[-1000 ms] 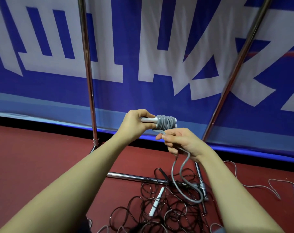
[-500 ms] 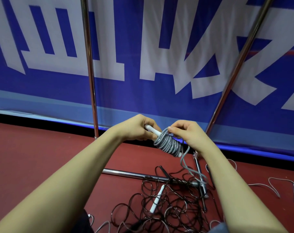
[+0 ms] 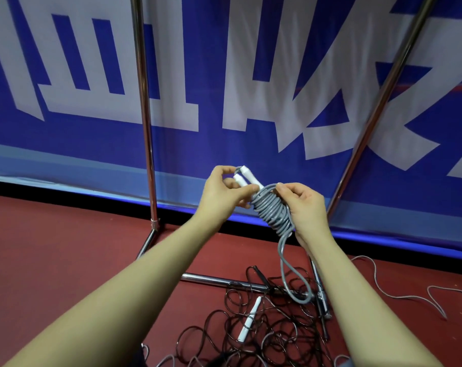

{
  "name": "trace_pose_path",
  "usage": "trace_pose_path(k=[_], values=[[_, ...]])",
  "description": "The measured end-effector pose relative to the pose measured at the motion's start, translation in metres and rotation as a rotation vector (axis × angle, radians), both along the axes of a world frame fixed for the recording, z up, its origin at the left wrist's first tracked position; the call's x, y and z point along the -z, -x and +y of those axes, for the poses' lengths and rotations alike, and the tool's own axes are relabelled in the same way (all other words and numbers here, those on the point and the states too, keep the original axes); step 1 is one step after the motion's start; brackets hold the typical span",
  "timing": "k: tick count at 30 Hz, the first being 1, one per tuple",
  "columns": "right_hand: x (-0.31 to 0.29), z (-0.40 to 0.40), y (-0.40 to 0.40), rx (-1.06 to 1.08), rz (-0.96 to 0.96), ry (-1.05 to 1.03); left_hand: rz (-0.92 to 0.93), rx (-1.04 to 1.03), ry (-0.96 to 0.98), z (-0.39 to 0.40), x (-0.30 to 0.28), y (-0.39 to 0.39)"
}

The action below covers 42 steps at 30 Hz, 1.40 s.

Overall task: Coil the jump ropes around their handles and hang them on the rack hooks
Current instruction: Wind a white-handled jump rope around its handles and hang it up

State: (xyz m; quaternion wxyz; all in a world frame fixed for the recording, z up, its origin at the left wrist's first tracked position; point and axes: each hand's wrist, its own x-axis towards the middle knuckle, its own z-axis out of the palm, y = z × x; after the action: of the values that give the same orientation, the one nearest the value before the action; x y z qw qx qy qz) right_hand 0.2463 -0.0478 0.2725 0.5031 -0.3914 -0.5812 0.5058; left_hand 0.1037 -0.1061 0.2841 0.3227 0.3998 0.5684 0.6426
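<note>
Both forearms are reaching forward and up from the bottom edge, meeting in front of the blue banner [image 3: 251, 75]. The left hand [image 3: 222, 192] is curling round the two white handles [image 3: 244, 177], thumb lying across them just where the coil begins, the upper ends of the handles sticking out past the fingers. The handles are tilting, top end to the left. The right hand [image 3: 304, 207] is cupping the grey rope [image 3: 273, 207] wound round the handles, its fingertips pinching the topmost turn and its palm lying along the coil's right side. A loose loop of that rope is hanging down from the coil's lower end to the rack's floor bar [image 3: 224, 280].

The rack's left post [image 3: 145, 115] is standing upright behind the left hand; the right post [image 3: 378, 102] is leaning away behind the right wrist. On the red floor [image 3: 52, 247] below the hands, a tangle of dark ropes [image 3: 264, 332] is lying with a white handle in it. A thin white rope [image 3: 399, 295] is trailing well off to the right.
</note>
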Motion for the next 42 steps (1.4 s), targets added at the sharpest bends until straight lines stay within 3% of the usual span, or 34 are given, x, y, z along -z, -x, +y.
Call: trace_pose_path(k=[3,8,11,15,18,25,31,37,42], values=[[0.002,0.000,0.005,0.110,0.081,0.008,0.033,-0.184,-0.096,0.004,0.007,-0.014],[0.004,0.003,0.008,0.176,0.170,0.012,0.621,-0.092,-0.169,0.004,0.018,-0.018],[0.004,0.001,0.009,0.094,0.217,0.043,0.882,-0.025,-0.068,0.005,0.026,-0.016],[0.004,-0.001,0.010,0.018,0.212,0.023,1.005,-0.028,0.127,0.005,0.024,-0.007],[0.005,-0.002,0.010,-0.064,0.155,-0.030,1.100,-0.036,0.156,0.008,0.018,0.002],[-0.004,0.003,0.001,-0.236,0.051,-0.020,0.981,-0.029,-0.061,0.008,0.010,0.011],[-0.003,0.010,-0.010,-0.309,-0.018,0.082,0.690,0.131,-0.105,0.003,0.003,0.016],[-0.006,0.005,-0.010,-0.429,0.263,0.154,0.216,0.322,-0.094,0.000,-0.008,0.001],[-0.003,0.003,-0.011,-0.332,0.292,0.191,0.521,0.205,-0.110,0.006,-0.002,0.004]])
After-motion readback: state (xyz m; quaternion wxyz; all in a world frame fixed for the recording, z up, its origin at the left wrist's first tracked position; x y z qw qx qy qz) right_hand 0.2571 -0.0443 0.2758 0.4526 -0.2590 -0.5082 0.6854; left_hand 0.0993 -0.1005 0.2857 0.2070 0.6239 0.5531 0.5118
